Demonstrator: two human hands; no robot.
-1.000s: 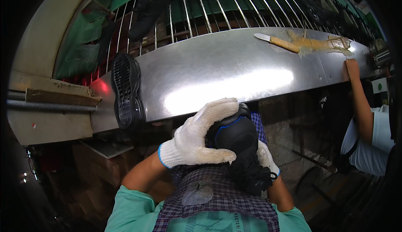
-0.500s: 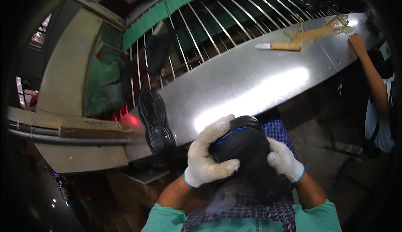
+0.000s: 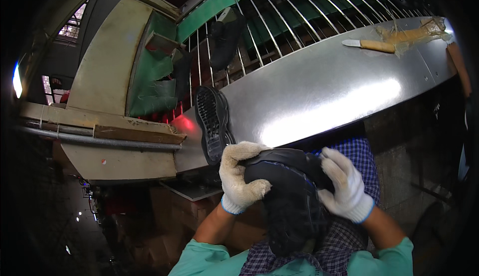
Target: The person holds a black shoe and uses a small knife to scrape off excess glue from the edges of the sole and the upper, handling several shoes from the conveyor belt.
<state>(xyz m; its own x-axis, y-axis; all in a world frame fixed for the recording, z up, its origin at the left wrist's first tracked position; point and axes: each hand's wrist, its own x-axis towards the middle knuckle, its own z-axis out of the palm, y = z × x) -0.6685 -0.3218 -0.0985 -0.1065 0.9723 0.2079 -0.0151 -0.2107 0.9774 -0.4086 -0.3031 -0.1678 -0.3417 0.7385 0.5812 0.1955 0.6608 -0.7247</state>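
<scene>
Over my lap, a black shoe upper (image 3: 287,196) with thin blue lines along it is held between both hands in white knit gloves. My left hand (image 3: 242,179) is closed on its left side, fingers over the far end and thumb on the near face. On the opposite side, my right hand (image 3: 345,185) grips the upper's edge with bent fingers and thumb. Just beyond my left hand, a black shoe sole (image 3: 212,121) lies on the metal table (image 3: 309,96), its studded face up.
A wooden-handled knife (image 3: 371,45) rests on the table at the far right, beside a strip of brownish tape (image 3: 416,34). Behind runs a rack of metal rods (image 3: 279,19) carrying another black shoe piece (image 3: 224,39). At the right edge is a co-worker's arm (image 3: 459,69).
The shoe upper has turned in my hands, showing a different face. My right fingers have shifted up along its edge. The table and sole appear farther right as the view has swung.
</scene>
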